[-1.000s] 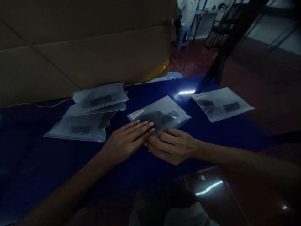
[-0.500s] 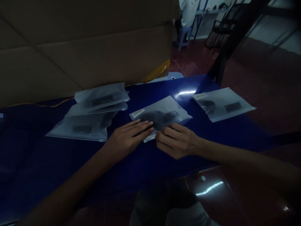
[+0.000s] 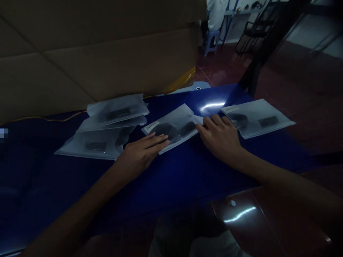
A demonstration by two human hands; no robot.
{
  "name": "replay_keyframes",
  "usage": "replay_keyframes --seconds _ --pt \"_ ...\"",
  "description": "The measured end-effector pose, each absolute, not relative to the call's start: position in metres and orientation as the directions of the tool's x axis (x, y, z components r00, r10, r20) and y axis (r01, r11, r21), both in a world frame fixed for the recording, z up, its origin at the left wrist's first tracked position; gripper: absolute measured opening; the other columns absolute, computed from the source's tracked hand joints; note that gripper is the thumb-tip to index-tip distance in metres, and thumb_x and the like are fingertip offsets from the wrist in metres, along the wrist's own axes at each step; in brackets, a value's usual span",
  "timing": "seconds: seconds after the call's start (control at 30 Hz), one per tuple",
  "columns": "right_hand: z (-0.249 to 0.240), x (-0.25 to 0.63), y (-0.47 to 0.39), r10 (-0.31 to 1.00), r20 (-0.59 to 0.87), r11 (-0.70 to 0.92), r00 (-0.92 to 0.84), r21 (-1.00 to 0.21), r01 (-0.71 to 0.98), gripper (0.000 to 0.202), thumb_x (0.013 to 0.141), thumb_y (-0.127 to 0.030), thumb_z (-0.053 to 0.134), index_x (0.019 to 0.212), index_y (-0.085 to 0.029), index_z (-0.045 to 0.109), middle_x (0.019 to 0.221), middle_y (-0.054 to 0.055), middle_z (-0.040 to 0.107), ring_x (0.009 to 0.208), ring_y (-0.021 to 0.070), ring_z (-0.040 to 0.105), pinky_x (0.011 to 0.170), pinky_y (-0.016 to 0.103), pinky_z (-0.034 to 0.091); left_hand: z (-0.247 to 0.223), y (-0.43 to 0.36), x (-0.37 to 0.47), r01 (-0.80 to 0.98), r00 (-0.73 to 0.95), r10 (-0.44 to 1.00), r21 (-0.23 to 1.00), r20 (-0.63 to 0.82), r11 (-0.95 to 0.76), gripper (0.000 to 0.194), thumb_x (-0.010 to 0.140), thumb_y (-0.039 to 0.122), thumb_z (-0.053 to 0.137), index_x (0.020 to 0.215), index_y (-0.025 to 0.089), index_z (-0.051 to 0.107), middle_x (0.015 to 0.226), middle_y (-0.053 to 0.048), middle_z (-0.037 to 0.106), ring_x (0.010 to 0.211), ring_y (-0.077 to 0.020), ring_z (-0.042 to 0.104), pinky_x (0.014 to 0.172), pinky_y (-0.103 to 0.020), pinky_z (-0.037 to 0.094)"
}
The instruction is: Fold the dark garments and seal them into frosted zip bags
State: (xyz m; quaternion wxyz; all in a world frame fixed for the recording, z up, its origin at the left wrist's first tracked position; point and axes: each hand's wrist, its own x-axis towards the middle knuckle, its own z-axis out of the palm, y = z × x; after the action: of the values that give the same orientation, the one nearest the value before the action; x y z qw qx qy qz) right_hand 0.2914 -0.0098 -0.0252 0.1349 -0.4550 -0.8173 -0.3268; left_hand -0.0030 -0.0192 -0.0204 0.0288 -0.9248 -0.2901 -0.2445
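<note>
A frosted zip bag [image 3: 184,115] with a dark item inside and a small label lies at an angle on the blue table [image 3: 177,182]. My left hand [image 3: 143,148] rests flat on its near left part, fingers stretched out. At the bag's right corner, my right hand [image 3: 219,135] has its fingers closed, pinching the edge by the zip end. Whether a slider sits between those fingers is hidden. Just right of that hand lies another frosted bag [image 3: 257,110] with a dark item and a printed patch.
Several more frosted bags [image 3: 107,125] overlap in a pile at the left. Behind them stands a large cardboard box [image 3: 120,64] with yellow tape [image 3: 182,81]. A person [image 3: 215,14] sits on a blue stool [image 3: 211,43] in the background, near a black chair [image 3: 257,28].
My right hand has moved right along the bag's near edge to its right corner. The bag has turned slightly and its near edge now shows. My left hand stays on it.
</note>
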Motion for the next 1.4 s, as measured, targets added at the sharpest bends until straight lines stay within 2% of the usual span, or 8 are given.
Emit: replay_keyframes --seconds 0.2,0.4,0.67,0.77,0.93,1.03,1.13,1.4 --pt "-0.031 0.299 -0.005 0.743 0.495 0.273 -0.451 0.392 0.879 0.026 0.097 -0.006 0.049 0.09 -0.019 0.071 0.08 0.008 0.065 0.083 0.0249 0.049 0.073 0.038 0.036 -0.019 -0.021 -0.004 0.552 0.702 0.542 0.129 0.462 -0.824 0.036 0.11 0.015 0.048 0.137 0.023 0.069 0.137 -0.005 0.074 0.127 -0.0211 0.072 0.108 -0.044 0.062" --pt "-0.028 0.304 0.007 0.66 0.477 0.507 -0.58 0.286 0.813 0.014 0.086 -0.012 0.061 0.09 -0.016 0.073 0.099 0.012 0.068 0.095 0.0268 0.053 0.081 0.039 0.042 -0.019 -0.023 -0.003 0.612 0.651 0.529 0.036 0.545 -0.79 0.023 0.104 0.018 0.06 0.123 0.015 0.073 0.128 -0.012 0.078 0.119 -0.0247 0.076 0.107 -0.047 0.062" --pt "-0.015 0.298 0.002 0.393 0.419 0.915 -0.818 -0.267 0.302 0.009 0.075 -0.012 0.062 0.069 -0.018 0.063 0.134 0.016 0.057 0.127 0.0336 0.055 0.1 0.051 0.052 -0.005 -0.036 0.004 0.607 0.663 0.532 0.037 0.527 -0.794 0.046 0.099 0.034 0.065 0.139 0.011 0.062 0.131 -0.016 0.075 0.118 -0.0289 0.075 0.108 -0.05 0.059" --pt "-0.016 0.297 0.0 0.335 0.428 0.917 -0.839 -0.354 0.185 0.009 0.077 -0.018 0.064 0.068 -0.019 0.06 0.137 0.017 0.055 0.131 0.0346 0.055 0.101 0.052 0.053 -0.008 -0.038 0.007 0.596 0.72 0.559 0.045 0.412 -0.802 0.069 0.1 0.043 0.066 0.157 0.011 0.045 0.157 -0.023 0.055 0.145 -0.0366 0.055 0.118 -0.057 0.049" --pt "-0.029 0.29 -0.005 0.453 0.506 0.89 -0.734 -0.308 0.337 0.028 0.1 -0.037 0.058 0.118 -0.017 0.067 0.142 0.019 0.061 0.132 0.0312 0.059 0.107 0.052 0.054 -0.025 -0.036 0.012 0.611 0.76 0.616 0.092 0.207 -0.786 0.106 0.099 0.069 0.06 0.173 0.017 0.002 0.178 -0.021 0.011 0.164 -0.0444 0.012 0.127 -0.068 0.031" --pt "-0.036 0.283 -0.009 0.52 0.445 0.854 -0.73 -0.236 0.464 0.064 0.105 -0.049 0.054 0.156 -0.012 0.043 0.162 0.023 0.047 0.157 0.0347 0.037 0.125 0.061 0.037 -0.032 -0.034 0.013 0.643 0.735 0.65 0.106 0.193 -0.759 0.105 0.102 0.071 0.051 0.172 0.018 -0.006 0.178 -0.02 0.013 0.165 -0.0412 0.013 0.128 -0.066 0.03" --pt "-0.041 0.278 -0.012 0.537 0.373 0.843 -0.757 -0.207 0.496 0.082 0.105 -0.057 0.052 0.166 -0.009 0.026 0.172 0.023 0.033 0.165 0.0337 0.019 0.133 0.061 0.022 -0.033 -0.033 0.014 0.659 0.721 0.665 0.104 0.193 -0.745 0.103 0.104 0.07 0.047 0.172 0.017 -0.008 0.177 -0.02 0.017 0.165 -0.0376 0.018 0.129 -0.062 0.03" --pt "-0.046 0.276 -0.012 0.56 0.303 0.829 -0.771 -0.213 0.518 0.093 0.106 -0.065 0.046 0.169 -0.005 0.013 0.174 0.025 0.027 0.165 0.0345 0.017 0.133 0.06 0.025 -0.034 -0.035 0.015 0.666 0.722 0.67 0.091 0.173 -0.741 0.098 0.106 0.068 0.044 0.171 0.016 -0.008 0.178 -0.019 0.016 0.166 -0.0349 0.014 0.132 -0.058 0.027"
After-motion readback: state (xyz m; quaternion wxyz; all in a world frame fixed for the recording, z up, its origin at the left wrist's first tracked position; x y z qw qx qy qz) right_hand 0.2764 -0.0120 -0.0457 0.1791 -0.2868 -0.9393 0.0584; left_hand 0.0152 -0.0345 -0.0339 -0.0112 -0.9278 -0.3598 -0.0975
